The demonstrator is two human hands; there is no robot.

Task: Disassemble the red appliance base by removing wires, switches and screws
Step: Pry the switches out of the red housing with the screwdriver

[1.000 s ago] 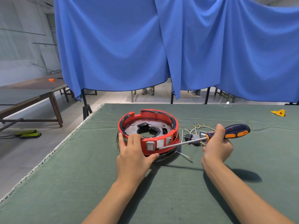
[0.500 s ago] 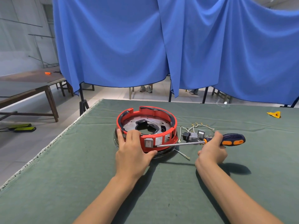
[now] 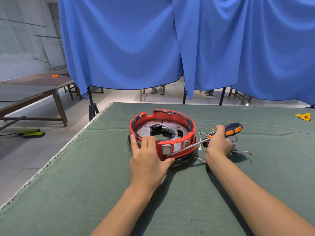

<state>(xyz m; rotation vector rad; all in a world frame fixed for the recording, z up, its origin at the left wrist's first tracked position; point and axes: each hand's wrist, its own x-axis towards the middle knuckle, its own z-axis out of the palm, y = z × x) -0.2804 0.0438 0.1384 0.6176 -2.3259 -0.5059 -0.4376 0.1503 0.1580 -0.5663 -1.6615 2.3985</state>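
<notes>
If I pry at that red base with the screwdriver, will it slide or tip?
Probably not tip: the red base sits low and wide. It might slide on the green cloth, though the left hand braces it.

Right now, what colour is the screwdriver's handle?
Dark blue with orange patches, seen in the head view: the screwdriver handle.

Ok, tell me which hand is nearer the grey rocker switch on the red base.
Left. The left hand grips the red base with its thumb just below the rocker switch. The right hand holds the screwdriver off to the base's right side.
</notes>
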